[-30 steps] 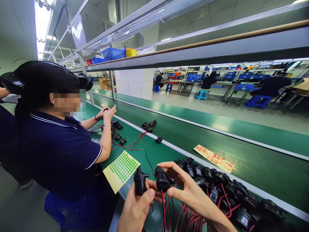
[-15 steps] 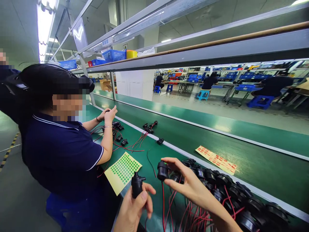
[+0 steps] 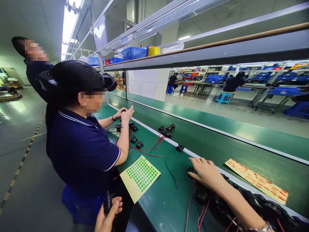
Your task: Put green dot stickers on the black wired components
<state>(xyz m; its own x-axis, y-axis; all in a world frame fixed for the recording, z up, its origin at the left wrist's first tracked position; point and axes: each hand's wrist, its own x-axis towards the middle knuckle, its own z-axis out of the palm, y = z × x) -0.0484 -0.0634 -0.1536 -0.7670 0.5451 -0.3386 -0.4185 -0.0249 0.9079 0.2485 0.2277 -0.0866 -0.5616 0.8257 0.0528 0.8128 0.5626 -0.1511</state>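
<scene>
Low in the view, my left hand (image 3: pixel 109 212) is closed round a small black pump (image 3: pixel 107 202), held upright past the table's edge. My right hand (image 3: pixel 210 174) reaches over a heap of black pumps with red and black wires (image 3: pixel 257 201). Its thumb and fingers are round another black pump (image 3: pixel 191 170) at the heap's left end; the hand covers much of it. Between my hands a yellow sheet of green round stickers (image 3: pixel 140 178) lies on the green tabletop (image 3: pixel 156 206).
A co-worker in a navy shirt (image 3: pixel 82 145) sits at left, hands together over more wired pumps (image 3: pixel 138 145). One pump (image 3: pixel 180 148) lies near the white strip. A sheet of red stickers (image 3: pixel 257 180) is at right. A shelf (image 3: pixel 193 53) runs overhead.
My view has swung left. My left hand has drawn down and left with its pump. My right hand has lowered its pump from in front of me to the heap's end.
</scene>
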